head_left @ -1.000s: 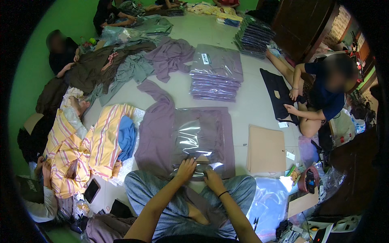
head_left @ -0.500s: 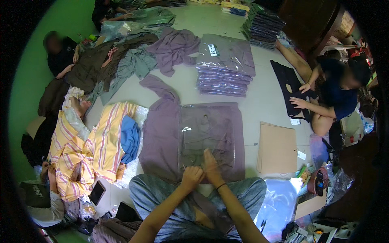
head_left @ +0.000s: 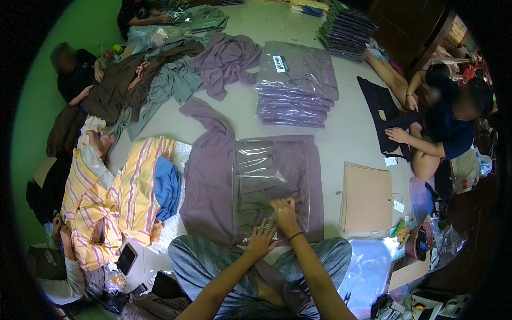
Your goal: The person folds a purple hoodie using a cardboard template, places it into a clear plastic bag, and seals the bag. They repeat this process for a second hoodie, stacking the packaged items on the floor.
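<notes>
On the floor in front of my crossed legs lies a clear plastic bag (head_left: 261, 173) with a folded mauve garment inside. It rests on a larger spread mauve garment (head_left: 208, 186), whose sleeve reaches up and left. My left hand (head_left: 261, 239) lies with fingers spread on the near edge of the bag. Just above and to the right, my right hand (head_left: 284, 214) is over the lower part of the bag, fingers curled closed; what they pinch is too small to make out. A strip of mauve cloth (head_left: 274, 280) hangs across my lap.
Beyond the bag stands a stack of bagged mauve garments (head_left: 296, 88). Brown cardboard sheets (head_left: 366, 197) and clear plastic bags (head_left: 368, 266) lie to the right. Striped yellow cloth (head_left: 141, 192) and a phone (head_left: 127, 258) are on the left. A person (head_left: 453, 117) handles black cloth at right; others sit left.
My hands were close together at the bag's near edge. My left hand has opened and flattened there; my right fingers, stretched upward before, are now curled. The person at right has shifted one hand.
</notes>
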Demonstrator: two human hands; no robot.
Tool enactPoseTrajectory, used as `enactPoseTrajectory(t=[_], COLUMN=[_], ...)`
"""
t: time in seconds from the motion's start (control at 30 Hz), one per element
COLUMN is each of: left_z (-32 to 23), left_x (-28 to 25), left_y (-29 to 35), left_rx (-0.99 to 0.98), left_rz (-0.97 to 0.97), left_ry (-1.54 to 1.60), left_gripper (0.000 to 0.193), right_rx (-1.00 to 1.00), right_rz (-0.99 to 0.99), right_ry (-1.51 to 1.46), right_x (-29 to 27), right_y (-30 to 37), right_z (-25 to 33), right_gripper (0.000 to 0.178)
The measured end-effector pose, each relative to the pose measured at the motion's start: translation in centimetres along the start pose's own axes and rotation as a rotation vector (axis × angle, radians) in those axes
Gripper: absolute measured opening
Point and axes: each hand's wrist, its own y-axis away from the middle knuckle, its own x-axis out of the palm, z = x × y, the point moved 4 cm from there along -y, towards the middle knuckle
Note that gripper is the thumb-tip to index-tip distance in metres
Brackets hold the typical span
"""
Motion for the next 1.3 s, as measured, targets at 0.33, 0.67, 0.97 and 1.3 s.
enactPoseTrajectory(t=[0.33,0.67,0.97,1.3], left_z=[0.3,0.2,0.3,0.5], left_x=[1.0,0.2,0.5,0.2], left_y=[0.4,0.5,0.5,-0.2], left_rx=[-0.006,-0.021,-0.067,-0.060], left_rz=[0.003,0.050,0.092,0.358], left_ry=[0.154,0.115,0.231,0.183], left_gripper=[0.055,0.050,0.049,0.056], right_rx=[0.131,0.429,0.080,0.264], right_rz=[-0.331,-0.416,-0.578,-0.237], right_ry=[-0.107,-0.097,-0.077,0.034], right_x=[-0.4,-0.3,1.2,1.7], right_y=[-0.5,-3.9,0.2,-0.1], right_z=[1.2,1.3,1.4,5.0], right_gripper=[0.040,0.029,0.016,0.058])
